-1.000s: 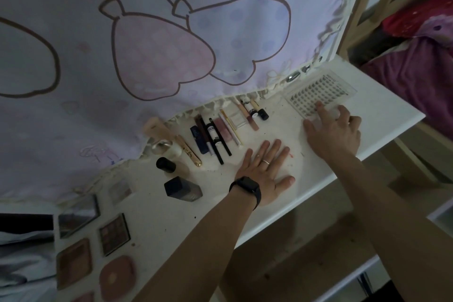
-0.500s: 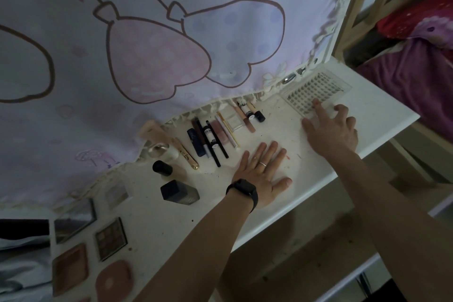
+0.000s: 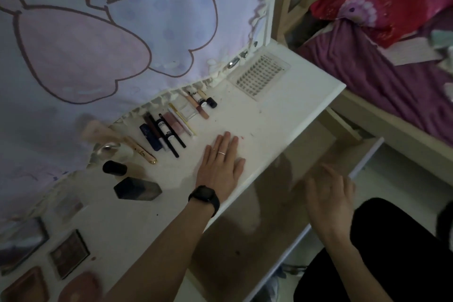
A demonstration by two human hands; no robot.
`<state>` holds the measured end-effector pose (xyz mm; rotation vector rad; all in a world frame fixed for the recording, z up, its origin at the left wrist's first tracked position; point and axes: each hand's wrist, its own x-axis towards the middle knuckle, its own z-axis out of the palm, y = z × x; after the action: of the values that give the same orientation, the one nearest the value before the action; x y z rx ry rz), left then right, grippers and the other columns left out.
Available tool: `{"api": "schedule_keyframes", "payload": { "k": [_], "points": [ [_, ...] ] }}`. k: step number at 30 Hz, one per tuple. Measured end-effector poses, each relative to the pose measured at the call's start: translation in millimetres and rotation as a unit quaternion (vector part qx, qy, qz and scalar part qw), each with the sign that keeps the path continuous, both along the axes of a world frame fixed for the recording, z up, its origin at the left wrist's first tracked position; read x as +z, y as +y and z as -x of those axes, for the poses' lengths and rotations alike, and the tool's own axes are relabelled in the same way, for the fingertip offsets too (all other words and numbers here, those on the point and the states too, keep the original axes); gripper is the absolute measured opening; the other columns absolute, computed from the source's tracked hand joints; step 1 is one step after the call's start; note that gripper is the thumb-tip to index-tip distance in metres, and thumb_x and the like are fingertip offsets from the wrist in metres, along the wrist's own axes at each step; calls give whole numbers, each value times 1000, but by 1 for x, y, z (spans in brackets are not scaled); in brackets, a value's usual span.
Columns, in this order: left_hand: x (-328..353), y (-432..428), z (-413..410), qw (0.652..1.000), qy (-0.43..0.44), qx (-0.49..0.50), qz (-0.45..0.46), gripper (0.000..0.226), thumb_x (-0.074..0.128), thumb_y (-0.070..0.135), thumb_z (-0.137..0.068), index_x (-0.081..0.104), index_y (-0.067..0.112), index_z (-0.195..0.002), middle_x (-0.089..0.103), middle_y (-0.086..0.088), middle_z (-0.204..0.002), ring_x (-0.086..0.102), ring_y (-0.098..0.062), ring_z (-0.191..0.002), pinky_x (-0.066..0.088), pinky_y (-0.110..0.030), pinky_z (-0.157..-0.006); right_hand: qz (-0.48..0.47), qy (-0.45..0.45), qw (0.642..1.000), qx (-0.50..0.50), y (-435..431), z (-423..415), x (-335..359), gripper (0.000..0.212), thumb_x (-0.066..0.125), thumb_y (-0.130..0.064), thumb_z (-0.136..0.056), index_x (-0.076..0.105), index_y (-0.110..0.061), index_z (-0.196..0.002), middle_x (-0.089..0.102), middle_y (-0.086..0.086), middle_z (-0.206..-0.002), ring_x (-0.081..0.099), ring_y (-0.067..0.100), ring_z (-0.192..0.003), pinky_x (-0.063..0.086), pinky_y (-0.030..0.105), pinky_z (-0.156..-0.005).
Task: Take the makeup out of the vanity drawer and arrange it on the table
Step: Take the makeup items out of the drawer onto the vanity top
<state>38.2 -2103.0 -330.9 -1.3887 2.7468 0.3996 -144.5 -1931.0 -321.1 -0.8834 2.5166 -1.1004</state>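
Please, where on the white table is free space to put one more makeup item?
Free: the table between the lash tray and the left hand, and the front strip below the dark bottle. Crowded: the pencil row and palettes.

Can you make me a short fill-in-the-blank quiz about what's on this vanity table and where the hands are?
1. The left hand lies ____ on the table.
2. On the left wrist sits a black ____.
3. The right hand hovers over the open ____.
4. The lash tray lies nearest the table's ____ end.

Missing words: flat; watch; drawer; right
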Motion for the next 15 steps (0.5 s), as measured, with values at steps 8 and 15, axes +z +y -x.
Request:
{"api": "schedule_keyframes", "payload": {
  "k": [8, 15],
  "points": [
    [-6, 31, -11, 999, 52, 1, 11, 64, 24, 46, -99, 26, 20, -157, 16, -1, -165, 10, -20, -153, 7, -42, -123, -85, -420, 871, -242, 50, -35, -62, 53, 26, -45, -109, 35, -21, -155, 34, 4, -160, 33, 26, -146, 29, 44, -119],
    [-9, 28, -9, 1000, -19, -3, 20, 66, 23, 48, -100, 7, 26, -159, 0, 2, -167, 3, -20, -153, 5, -45, -122, 37, -586, 745, -316, 36, -51, -67, 61, 30, -67, -100, 68, -20, -111, 68, 13, -121, 65, 22, -105, 49, 44, -104]
  ]
}}
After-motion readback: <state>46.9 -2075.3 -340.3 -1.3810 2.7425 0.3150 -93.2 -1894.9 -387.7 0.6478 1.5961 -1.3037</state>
